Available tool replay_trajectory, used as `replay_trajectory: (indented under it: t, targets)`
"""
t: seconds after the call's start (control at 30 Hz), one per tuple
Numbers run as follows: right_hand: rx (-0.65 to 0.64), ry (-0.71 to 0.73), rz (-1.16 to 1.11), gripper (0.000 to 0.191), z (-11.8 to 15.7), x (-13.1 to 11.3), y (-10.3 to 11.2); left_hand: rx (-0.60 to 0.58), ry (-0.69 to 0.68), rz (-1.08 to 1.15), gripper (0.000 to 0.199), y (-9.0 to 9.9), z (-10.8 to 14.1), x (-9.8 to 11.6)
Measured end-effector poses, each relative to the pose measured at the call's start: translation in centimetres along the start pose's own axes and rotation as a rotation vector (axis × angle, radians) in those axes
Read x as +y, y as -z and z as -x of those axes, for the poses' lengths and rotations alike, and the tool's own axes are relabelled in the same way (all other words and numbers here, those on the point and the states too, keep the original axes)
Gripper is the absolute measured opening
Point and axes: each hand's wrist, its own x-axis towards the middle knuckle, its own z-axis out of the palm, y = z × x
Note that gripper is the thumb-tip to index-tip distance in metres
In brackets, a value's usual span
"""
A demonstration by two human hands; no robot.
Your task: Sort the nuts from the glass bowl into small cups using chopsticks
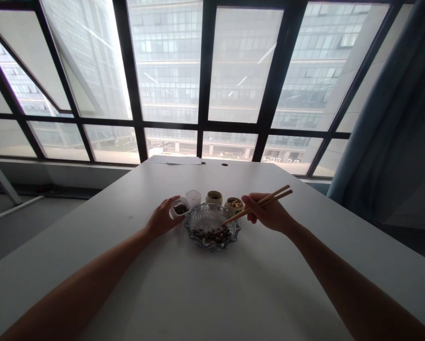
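Observation:
My left hand (163,218) is closed around a small white cup (174,214) that holds dark seeds (180,209). In my right hand (265,210) is a pair of wooden chopsticks (248,210), their tips pointing down over a scalloped glass bowl (194,220). Striped sunflower seeds (212,235) lie in the near part of that bowl, and the tips are just above or touching them; I cannot tell which. Behind the bowl stand a second white cup (193,197), a tan round jar (214,199) with dark contents, and another tan jar (230,208) filled with pale nuts (235,203).
Everything stands on a long white table (198,293). Papers (175,160) lie at its far end, near two dark round holes. Large windows with dark frames (202,71) rise beyond it, and a blue-grey curtain (379,109) hangs at the right.

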Motion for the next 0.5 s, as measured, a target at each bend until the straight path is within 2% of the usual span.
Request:
replay_trajectory:
  t: [0.2,0.33,0.5]
  targets:
    - [-0.15,0.061,0.09,0.057,0.04,0.2,-0.15,-0.005,0.008,0.013,0.064,0.05,-0.05,0.03]
    - [-0.164,0.072,0.049,0.055,-0.03,0.4,-0.26,-0.006,0.013,0.011,0.064,0.06,-0.06,0.07]
    - [-0.11,0.086,0.066,0.052,-0.07,0.54,0.19,-0.006,0.013,0.006,0.065,0.03,-0.03,0.03]
